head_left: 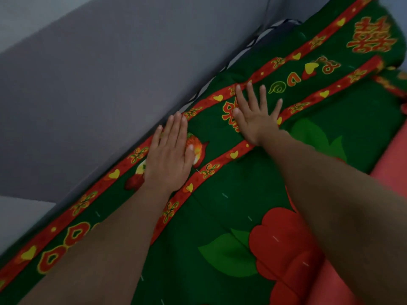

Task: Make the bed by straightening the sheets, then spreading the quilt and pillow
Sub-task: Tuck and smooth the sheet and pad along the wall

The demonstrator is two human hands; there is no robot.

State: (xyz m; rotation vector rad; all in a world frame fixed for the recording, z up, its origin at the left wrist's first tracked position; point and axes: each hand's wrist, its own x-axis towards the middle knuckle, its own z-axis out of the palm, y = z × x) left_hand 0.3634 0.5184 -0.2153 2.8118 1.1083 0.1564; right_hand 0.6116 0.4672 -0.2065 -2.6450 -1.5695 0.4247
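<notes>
Quilt (231,208) pressed by flat left hand (170,154), right hand (256,115).

**Wall and Pale Surface Behind**

A plain, matte grey-lilac painted wall (110,84) is seen filling the upper left half of the view. It is lit more brightly in its top left corner and shaded below. A thin dark line (267,12) is seen running down the wall near the top edge; whether it is a cord or a corner seam cannot be told. A pale grey flat surface (19,219) is seen at the lower left, too blurred to be identified.
</notes>
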